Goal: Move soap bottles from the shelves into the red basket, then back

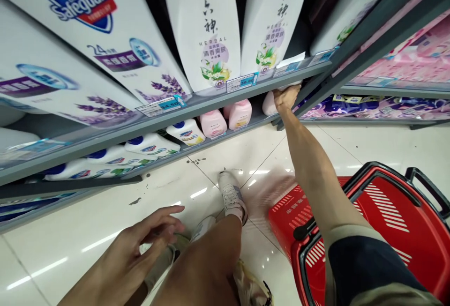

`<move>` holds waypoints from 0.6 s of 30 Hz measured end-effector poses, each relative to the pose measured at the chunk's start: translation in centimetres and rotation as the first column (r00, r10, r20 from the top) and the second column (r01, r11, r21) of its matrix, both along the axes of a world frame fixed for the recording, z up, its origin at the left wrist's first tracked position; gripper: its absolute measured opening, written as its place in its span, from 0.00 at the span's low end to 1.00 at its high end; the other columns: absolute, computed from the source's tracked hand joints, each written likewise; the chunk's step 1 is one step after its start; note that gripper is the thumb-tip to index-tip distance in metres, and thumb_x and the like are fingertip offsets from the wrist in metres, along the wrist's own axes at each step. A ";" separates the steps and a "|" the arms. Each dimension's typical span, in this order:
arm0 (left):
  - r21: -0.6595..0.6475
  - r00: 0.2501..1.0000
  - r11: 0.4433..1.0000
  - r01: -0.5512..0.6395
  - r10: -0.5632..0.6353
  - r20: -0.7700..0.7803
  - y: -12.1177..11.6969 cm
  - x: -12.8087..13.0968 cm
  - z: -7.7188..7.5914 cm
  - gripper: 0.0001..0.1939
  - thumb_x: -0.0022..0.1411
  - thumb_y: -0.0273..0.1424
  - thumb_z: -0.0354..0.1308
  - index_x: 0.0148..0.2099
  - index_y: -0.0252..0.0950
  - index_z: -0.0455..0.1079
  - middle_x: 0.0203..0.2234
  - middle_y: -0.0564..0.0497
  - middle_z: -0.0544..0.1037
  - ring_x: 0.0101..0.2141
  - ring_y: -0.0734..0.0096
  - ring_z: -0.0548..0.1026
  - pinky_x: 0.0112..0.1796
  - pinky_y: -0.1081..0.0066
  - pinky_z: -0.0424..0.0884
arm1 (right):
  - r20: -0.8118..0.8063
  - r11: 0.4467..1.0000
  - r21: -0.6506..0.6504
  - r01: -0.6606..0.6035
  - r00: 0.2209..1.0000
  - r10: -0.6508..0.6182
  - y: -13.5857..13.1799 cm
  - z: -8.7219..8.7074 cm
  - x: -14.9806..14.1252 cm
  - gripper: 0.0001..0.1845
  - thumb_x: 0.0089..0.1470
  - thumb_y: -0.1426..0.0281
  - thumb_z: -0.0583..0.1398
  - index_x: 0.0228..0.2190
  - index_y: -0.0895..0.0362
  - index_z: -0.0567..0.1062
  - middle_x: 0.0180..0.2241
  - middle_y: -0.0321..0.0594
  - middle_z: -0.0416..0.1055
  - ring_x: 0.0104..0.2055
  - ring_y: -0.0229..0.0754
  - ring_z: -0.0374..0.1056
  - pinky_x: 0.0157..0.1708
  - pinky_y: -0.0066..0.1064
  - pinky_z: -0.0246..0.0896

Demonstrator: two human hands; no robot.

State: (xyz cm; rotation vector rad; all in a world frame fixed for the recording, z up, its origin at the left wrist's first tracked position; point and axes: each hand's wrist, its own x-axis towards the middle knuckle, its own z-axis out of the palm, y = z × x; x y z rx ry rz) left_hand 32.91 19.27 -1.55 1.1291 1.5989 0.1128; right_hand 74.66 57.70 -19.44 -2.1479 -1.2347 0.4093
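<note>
My right hand [287,96] reaches under the front edge of the middle shelf, its fingers curled round the upper part of a pale bottle [269,104] on the bottom shelf. The shelf above and the hand itself hide most of that bottle. Beside it stand two pink bottles [213,124] and a white Safeguard bottle [186,131] with a blue cap. Low in front of my knees, my left hand [151,238] hangs over the floor, holding nothing, with its fingers loosely bent and apart.
Tall white body wash bottles [211,29] and Safeguard packs [116,39] fill the middle shelf [211,94]. A red shopping basket [383,217] with black handles stands on the floor by my right arm. Pink and purple packages [415,57] line the adjoining shelves to the right.
</note>
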 end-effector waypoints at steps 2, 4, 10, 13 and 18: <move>-0.006 1.000 1.000 -0.001 0.001 0.015 -0.1 0.0 0.0 0.28 0.64 0.55 0.60 0.59 0.46 0.77 0.49 0.46 0.84 0.48 0.52 0.83 0.47 0.62 0.82 | 0.028 0.996 0.026 0.086 0.996 -0.087 0.0 0.4 -0.1 0.54 0.54 0.58 0.71 0.68 0.68 0.50 0.66 0.68 0.59 0.69 0.64 0.60 0.69 0.52 0.57; -0.025 1.000 1.000 -0.006 0.007 0.026 -0.2 0.2 0.0 0.30 0.65 0.55 0.60 0.61 0.45 0.75 0.47 0.45 0.85 0.47 0.53 0.83 0.48 0.61 0.82 | 0.024 0.993 0.028 0.116 0.993 -0.116 -0.2 1.0 -0.6 0.55 0.51 0.60 0.73 0.68 0.67 0.52 0.65 0.66 0.61 0.67 0.63 0.63 0.67 0.49 0.60; 0.011 0.998 0.998 -0.065 0.064 0.024 -0.2 2.5 1.7 0.31 0.66 0.57 0.56 0.61 0.44 0.73 0.47 0.46 0.84 0.43 0.57 0.83 0.47 0.61 0.79 | 0.008 0.985 0.118 0.126 0.992 -0.128 -5.0 3.8 -3.9 0.27 0.67 0.69 0.56 0.63 0.68 0.59 0.63 0.68 0.59 0.64 0.56 0.66 0.64 0.45 0.63; 0.048 1.000 0.999 -0.027 0.026 0.016 0.0 3.3 2.8 0.30 0.67 0.57 0.54 0.60 0.45 0.74 0.47 0.46 0.84 0.42 0.58 0.82 0.46 0.62 0.78 | 0.052 0.963 0.248 -0.101 0.994 0.091 -8.8 4.1 -6.7 0.18 0.67 0.72 0.53 0.56 0.62 0.66 0.59 0.58 0.66 0.64 0.49 0.65 0.66 0.41 0.60; 0.080 0.998 0.995 0.058 -0.054 -0.040 -0.2 4.1 3.4 0.27 0.68 0.54 0.51 0.61 0.47 0.73 0.48 0.48 0.83 0.42 0.59 0.82 0.44 0.62 0.77 | -0.035 0.950 0.114 -0.292 0.954 0.298 -12.2 2.0 -11.5 0.45 0.57 0.60 0.68 0.66 0.65 0.57 0.67 0.60 0.59 0.68 0.54 0.62 0.67 0.41 0.61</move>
